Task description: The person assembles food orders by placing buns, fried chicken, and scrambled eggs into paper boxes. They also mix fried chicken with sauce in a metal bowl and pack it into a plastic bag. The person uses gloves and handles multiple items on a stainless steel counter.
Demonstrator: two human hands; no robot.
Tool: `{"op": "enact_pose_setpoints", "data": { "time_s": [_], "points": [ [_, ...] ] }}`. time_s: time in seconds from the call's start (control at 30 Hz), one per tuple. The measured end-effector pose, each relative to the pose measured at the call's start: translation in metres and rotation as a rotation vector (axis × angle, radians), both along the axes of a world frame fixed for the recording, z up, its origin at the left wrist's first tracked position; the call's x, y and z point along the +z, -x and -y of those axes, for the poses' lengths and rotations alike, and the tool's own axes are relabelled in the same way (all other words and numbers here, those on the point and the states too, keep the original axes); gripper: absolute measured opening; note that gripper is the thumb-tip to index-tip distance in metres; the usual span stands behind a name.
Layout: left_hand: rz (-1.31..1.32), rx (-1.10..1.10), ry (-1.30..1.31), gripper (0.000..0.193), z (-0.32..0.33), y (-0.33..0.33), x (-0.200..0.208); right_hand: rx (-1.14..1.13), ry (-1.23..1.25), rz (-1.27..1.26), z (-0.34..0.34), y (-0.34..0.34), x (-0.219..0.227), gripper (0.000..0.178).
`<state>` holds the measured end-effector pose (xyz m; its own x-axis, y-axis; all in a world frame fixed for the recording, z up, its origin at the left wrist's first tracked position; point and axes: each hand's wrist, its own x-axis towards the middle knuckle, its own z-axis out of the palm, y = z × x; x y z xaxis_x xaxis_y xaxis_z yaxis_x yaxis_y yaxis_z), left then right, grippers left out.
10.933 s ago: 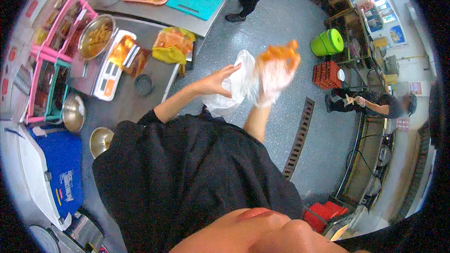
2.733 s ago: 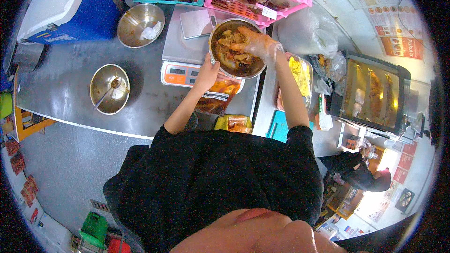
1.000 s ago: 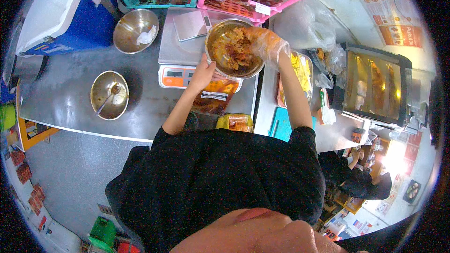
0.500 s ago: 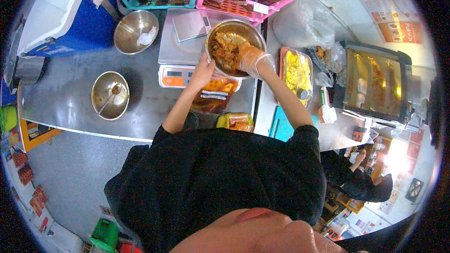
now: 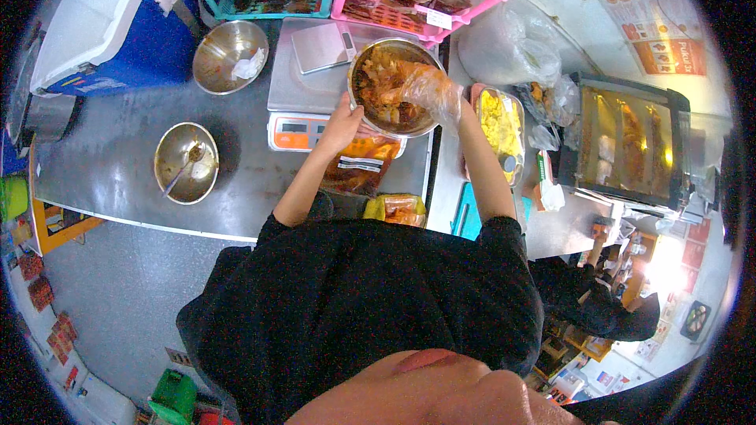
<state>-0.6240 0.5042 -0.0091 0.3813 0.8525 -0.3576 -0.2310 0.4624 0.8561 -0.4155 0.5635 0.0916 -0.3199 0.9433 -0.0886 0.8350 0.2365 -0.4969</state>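
Observation:
A steel mixing bowl (image 5: 435, 52) holds pieces of reddish-brown marinated meat (image 5: 382, 67). My bare left hand (image 5: 342, 124) grips its rim at the lower left, thumb on the edge. Inside the bowl is my right hand (image 5: 425, 86), in a clear plastic glove smeared orange with sauce. Its fingers are curled into the meat, and the fingertips are partly hidden. Just below the bowl lie an orange-and-white digital scale (image 5: 295, 132) and a flat pouch of dark red sauce (image 5: 358, 165).
Two more steel bowls (image 5: 228, 57) stand to the left, the nearer bowl (image 5: 187, 163) with a spoon. A small scale (image 5: 319, 49) sits behind. On the right are a tub of yellow food (image 5: 502, 126) and a glass-fronted warmer (image 5: 630, 142). Pink baskets (image 5: 402, 16) line the back; another person (image 5: 598, 299) works at lower right.
My gloved right hand has moved up and leftward across the bowl, over the meat, which has been turned and shifted. My left hand stays on the rim.

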Motion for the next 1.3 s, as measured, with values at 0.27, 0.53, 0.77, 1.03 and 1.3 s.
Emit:
{"op": "enact_pose_setpoints", "data": {
  "time_s": [0.27,0.53,0.77,1.03,1.3],
  "points": [
    [-0.038,0.005,0.026,0.044,0.003,-0.003,0.000,0.357,-0.259,0.265,0.002,0.040,-0.004,0.040],
    [-0.039,0.027,-0.036,0.044,0.001,-0.002,-0.004,0.245,0.058,0.402,-0.010,0.045,-0.013,0.064],
    [-0.056,0.010,0.021,0.042,0.002,0.000,0.001,0.021,0.056,0.132,-0.011,-0.005,0.012,0.067],
    [0.004,0.052,0.041,0.040,-0.001,-0.002,-0.004,0.056,-0.015,0.091,-0.008,-0.016,0.009,0.071],
    [-0.013,-0.001,-0.005,0.041,0.001,-0.002,-0.005,0.235,-0.103,0.488,0.015,0.006,-0.018,0.075]
  ]
}}
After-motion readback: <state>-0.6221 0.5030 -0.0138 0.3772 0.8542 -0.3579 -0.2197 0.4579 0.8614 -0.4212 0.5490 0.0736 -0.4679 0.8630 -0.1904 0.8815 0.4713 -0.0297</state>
